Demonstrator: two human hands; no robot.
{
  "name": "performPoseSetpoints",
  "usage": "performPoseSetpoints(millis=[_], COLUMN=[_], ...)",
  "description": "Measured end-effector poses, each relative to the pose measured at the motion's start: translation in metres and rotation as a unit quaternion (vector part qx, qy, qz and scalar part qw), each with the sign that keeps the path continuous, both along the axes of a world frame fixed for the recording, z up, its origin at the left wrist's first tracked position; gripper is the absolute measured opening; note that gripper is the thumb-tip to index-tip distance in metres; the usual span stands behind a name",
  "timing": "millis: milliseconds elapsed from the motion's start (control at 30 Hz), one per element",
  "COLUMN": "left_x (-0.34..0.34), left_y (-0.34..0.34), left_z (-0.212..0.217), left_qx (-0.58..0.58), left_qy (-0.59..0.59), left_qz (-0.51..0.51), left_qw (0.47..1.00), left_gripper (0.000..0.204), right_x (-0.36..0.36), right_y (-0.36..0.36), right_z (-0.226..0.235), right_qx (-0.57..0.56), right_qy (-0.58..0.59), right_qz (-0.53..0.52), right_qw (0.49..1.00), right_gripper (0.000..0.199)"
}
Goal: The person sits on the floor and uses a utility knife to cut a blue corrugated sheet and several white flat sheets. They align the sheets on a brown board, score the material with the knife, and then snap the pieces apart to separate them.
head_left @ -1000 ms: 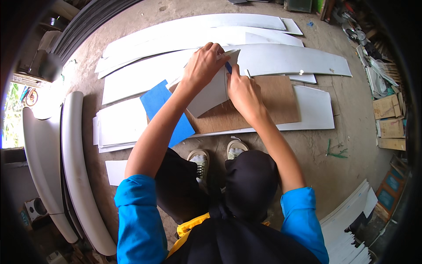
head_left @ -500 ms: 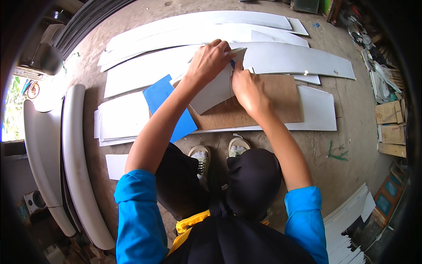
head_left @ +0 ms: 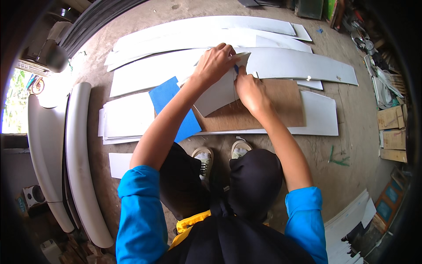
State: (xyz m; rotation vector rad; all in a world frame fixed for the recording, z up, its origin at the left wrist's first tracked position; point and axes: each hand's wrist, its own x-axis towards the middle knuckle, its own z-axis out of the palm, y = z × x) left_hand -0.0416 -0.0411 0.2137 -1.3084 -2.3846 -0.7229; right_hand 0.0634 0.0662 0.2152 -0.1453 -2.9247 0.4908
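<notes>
My left hand [head_left: 215, 64] is closed on the raised upper edge of a pale grey-white sheet [head_left: 215, 97], which is bent up under the fingers. Just right of it, my right hand [head_left: 251, 91] grips a slim tool with a blue part [head_left: 236, 69]. Most of the tool is hidden in the fist; a pale end sticks out behind the knuckles. Its blue part meets the sheet's right edge, close to the left fingers. Beneath the sheet lies a brown wooden board [head_left: 277, 103]. A blue ribbed panel [head_left: 165, 99] is partly covered by my left forearm.
Long white panels [head_left: 303, 61] lie in overlapping layers on the concrete floor around the board. Large white rolls [head_left: 79, 167] stand at the left. Cardboard boxes [head_left: 392, 119] line the right side, with more white strips [head_left: 347, 224] at lower right. My shoes [head_left: 203, 159] are just below the board.
The whole view has shifted slightly, with the floor things now a little lower and further right. Both hands keep their grips at nearly the same spot on the sheet.
</notes>
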Motion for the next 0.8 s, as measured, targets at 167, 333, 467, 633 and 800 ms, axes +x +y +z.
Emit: performPoseSetpoints(millis=[167, 333, 467, 633, 800], left_x=[-0.004, -0.002, -0.003, 0.002, 0.001], left_y=[-0.002, 0.004, 0.008, 0.007, 0.002], left_z=[-0.008, -0.012, -0.003, -0.004, -0.001], left_qx=[-0.019, -0.045, -0.054, -0.051, -0.045], left_qy=[-0.026, -0.025, -0.070, -0.026, -0.049], left_qz=[0.006, 0.057, 0.076, 0.023, 0.048], left_qw=[0.999, 0.997, 0.993, 0.998, 0.997], left_gripper=[0.031, 0.030, 0.031, 0.032, 0.030], right_x=[-0.001, -0.002, 0.003, -0.002, 0.002], right_y=[-0.001, 0.002, 0.002, 0.004, 0.001], right_z=[0.007, 0.005, 0.003, -0.010, -0.018], right_qx=[-0.008, -0.013, -0.035, -0.017, -0.043], right_qy=[-0.052, -0.052, -0.066, -0.006, -0.030], right_qz=[0.003, 0.002, -0.020, -0.008, -0.018], right_qw=[0.999, 0.999, 0.997, 1.000, 0.998], right_gripper=[0.021, 0.018, 0.017, 0.014, 0.013])
